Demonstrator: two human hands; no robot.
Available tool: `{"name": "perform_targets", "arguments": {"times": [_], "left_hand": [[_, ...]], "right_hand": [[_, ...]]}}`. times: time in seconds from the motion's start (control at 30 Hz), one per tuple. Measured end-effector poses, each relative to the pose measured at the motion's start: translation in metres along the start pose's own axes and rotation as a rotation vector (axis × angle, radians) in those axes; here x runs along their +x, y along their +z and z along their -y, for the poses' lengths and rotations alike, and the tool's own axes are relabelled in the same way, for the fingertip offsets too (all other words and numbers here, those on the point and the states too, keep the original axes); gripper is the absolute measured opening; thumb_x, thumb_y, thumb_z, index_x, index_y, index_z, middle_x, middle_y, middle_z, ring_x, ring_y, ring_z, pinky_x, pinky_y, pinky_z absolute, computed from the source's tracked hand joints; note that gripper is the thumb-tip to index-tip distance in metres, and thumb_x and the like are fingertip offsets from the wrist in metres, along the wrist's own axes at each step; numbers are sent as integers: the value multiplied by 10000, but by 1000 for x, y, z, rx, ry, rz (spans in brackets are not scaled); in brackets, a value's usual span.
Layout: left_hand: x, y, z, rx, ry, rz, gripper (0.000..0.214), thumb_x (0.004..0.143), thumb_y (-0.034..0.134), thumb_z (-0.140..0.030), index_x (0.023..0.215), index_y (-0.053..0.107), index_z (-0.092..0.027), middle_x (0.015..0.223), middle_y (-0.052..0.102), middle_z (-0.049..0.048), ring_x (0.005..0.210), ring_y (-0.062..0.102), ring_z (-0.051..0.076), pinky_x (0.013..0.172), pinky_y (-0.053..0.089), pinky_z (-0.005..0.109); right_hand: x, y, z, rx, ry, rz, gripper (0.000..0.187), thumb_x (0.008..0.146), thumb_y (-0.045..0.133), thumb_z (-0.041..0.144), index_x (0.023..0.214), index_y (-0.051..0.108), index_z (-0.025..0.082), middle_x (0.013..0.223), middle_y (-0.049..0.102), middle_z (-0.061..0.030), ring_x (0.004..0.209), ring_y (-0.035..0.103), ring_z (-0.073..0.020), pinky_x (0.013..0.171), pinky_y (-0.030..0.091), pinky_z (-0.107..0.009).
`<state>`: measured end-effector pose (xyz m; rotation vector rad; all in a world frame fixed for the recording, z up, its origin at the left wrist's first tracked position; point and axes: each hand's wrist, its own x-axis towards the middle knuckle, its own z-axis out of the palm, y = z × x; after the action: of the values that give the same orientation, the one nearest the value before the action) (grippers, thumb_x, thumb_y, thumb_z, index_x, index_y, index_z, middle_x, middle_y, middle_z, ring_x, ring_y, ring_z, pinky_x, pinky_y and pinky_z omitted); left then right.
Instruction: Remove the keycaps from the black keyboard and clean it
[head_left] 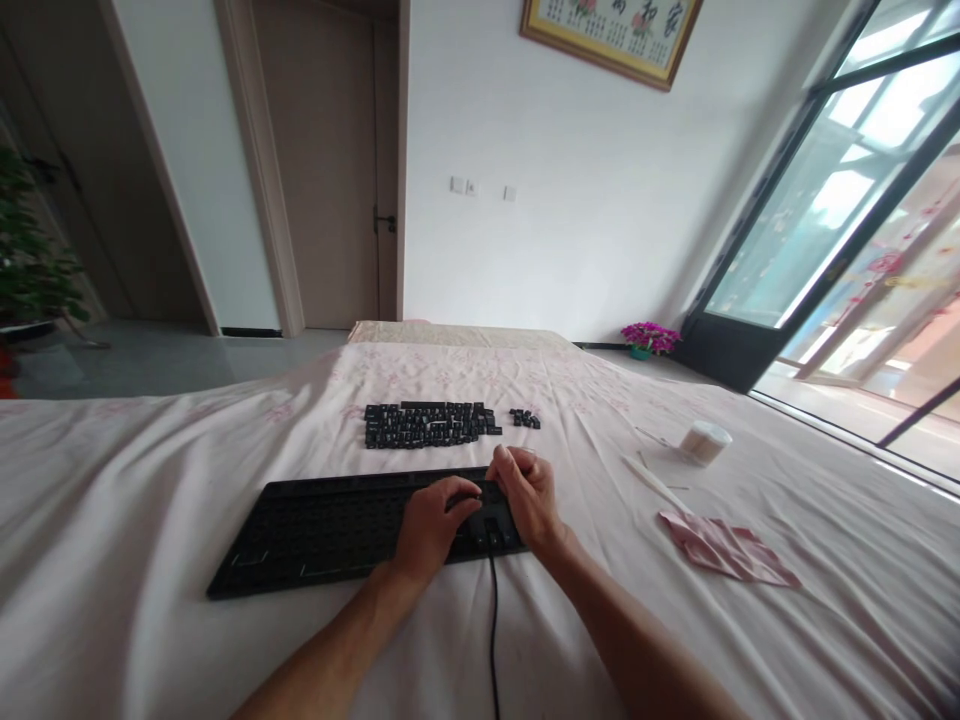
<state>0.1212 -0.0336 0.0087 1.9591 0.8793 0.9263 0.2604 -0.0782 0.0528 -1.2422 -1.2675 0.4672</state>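
Note:
A black keyboard (330, 525) lies on the pink-white cloth, its cable running back between my forearms. Most of its keys look removed. My left hand (435, 525) rests over its right part, with thumb and index curled close together at the keyboard's surface. I cannot make out anything between those fingertips. Beside it, my right hand (531, 500) is closed in a pinch above the keyboard's far right corner. A thin pale bit shows at its fingers, too small to name. Loose black keycaps (424, 425) lie in packed rows behind the keyboard, with a smaller group of keycaps (525, 418) to their right.
To the right stand a round tub of cotton swabs (705, 442) and a white brush-like stick (656, 485), near a crumpled pink cloth (731, 548). The keyboard cable (493, 620) crosses the bedding. Farther off are a door (322, 170), a wall and pink flowers (649, 338).

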Motion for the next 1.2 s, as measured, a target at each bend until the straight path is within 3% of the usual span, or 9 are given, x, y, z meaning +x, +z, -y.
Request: {"name": "perform_targets", "arguments": {"times": [0.1, 0.27, 0.63, 0.8, 0.93, 1.03, 1.1, 1.2], "left_hand": [[-1, 0, 1, -111, -27, -81, 172, 782, 613, -248, 952, 621, -225, 902, 685, -10, 828, 637, 158, 781, 491, 294], [-2, 2, -1, -73, 5, -201, 279, 752, 609, -156, 1016, 546, -222, 869, 641, -7, 775, 619, 144, 755, 500, 296], [-6, 4, 0, 33, 155, -189, 470, 757, 531, -43, 1179, 474, -241, 950, 564, 6, 858, 567, 137, 819, 481, 295], [-5, 6, 1, 0, 160, -113, 572, 746, 511, -26, 1260, 439, -266, 1023, 575, 12, 882, 581, 138, 855, 492, 320], [-4, 5, 2, 6, 111, -90, 599, 751, 494, -35, 1293, 414, -278, 1052, 583, 20, 866, 593, 139, 859, 504, 343], [-4, -1, 0, 144, 117, -37, 451, 758, 534, -65, 1160, 542, -270, 1031, 609, 19, 930, 584, 173, 887, 479, 362], [-3, -6, -1, 246, 137, 17, 293, 767, 572, -104, 1015, 620, -251, 1003, 627, 22, 977, 570, 200, 905, 454, 369], [-2, -10, 0, 325, 164, 62, 175, 784, 599, -156, 931, 652, -236, 969, 630, 25, 961, 566, 205, 897, 440, 361]], "right_hand": [[9, -9, -4, -217, 61, 139, 408, 855, 529, 474, 626, 615, 148, 512, 473, 23, 507, 410, -93, 485, 287, -217], [7, -11, -18, -395, 112, 336, 344, 802, 591, 420, 596, 632, 148, 517, 555, 10, 501, 465, -95, 477, 287, -211], [12, -14, -29, -205, 278, 459, 158, 674, 685, 285, 743, 737, 153, 595, 628, 15, 531, 493, -95, 503, 337, -206], [11, -18, -28, -186, 323, 431, 164, 649, 681, 246, 761, 746, 147, 640, 664, -8, 563, 529, -110, 519, 363, -212], [21, -36, -32, -195, 312, 366, 229, 659, 690, 303, 824, 746, 154, 659, 675, -14, 564, 539, -116, 532, 382, -224], [41, -63, -48, -288, 294, 237, 271, 687, 673, 350, 863, 742, 157, 686, 687, -27, 586, 561, -133, 552, 395, -240], [57, -83, -63, -471, 273, 110, 252, 689, 670, 346, 846, 745, 164, 714, 699, -34, 637, 588, -153, 585, 401, -251], [77, -104, -87, -686, 299, 58, 216, 691, 656, 314, 835, 752, 184, 727, 708, -35, 680, 608, -175, 606, 398, -263]]}}
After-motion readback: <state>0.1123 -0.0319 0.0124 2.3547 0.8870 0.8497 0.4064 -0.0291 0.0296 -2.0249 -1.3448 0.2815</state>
